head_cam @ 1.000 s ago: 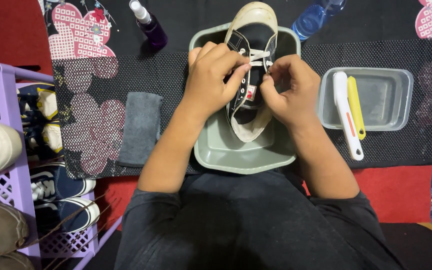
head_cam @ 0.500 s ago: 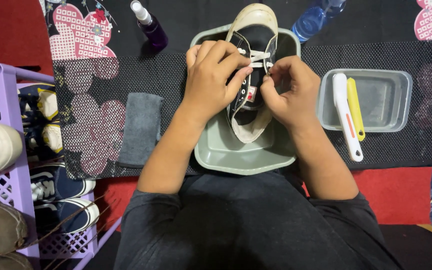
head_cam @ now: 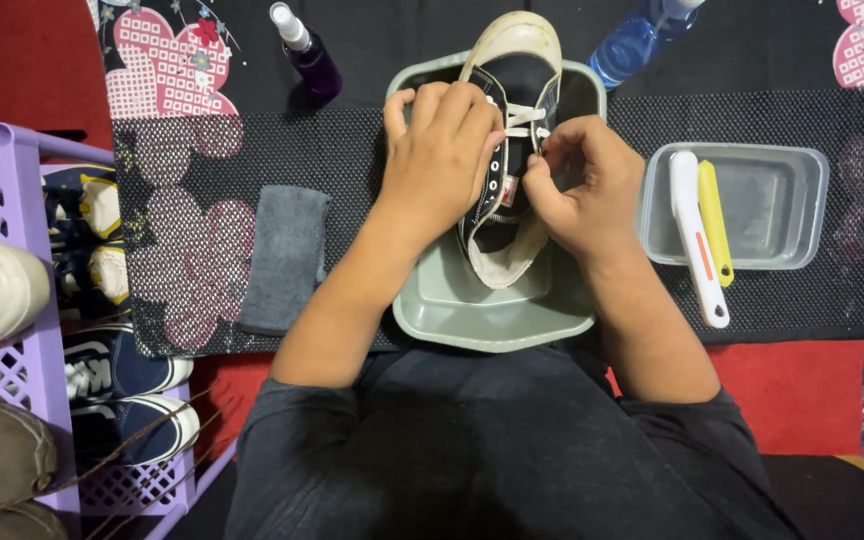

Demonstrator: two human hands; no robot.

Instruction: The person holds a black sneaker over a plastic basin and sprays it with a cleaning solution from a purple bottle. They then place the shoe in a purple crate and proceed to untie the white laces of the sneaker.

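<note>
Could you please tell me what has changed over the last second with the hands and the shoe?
Very little: the left hand and right hand only shifted their fingers slightly at the white laces of the black shoe. The shoe stays in the grey basin; nothing was let go.

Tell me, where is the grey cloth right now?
In the head view the grey cloth lies flat on the black mat, left of the grey basin, beside the person's left forearm.

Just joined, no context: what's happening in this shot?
A person has both hands on a black sneaker sitting in a grey basin. The left hand and right hand are working its white laces. A grey cloth lies to the left; two brushes rest in a clear tray to the right.
</note>
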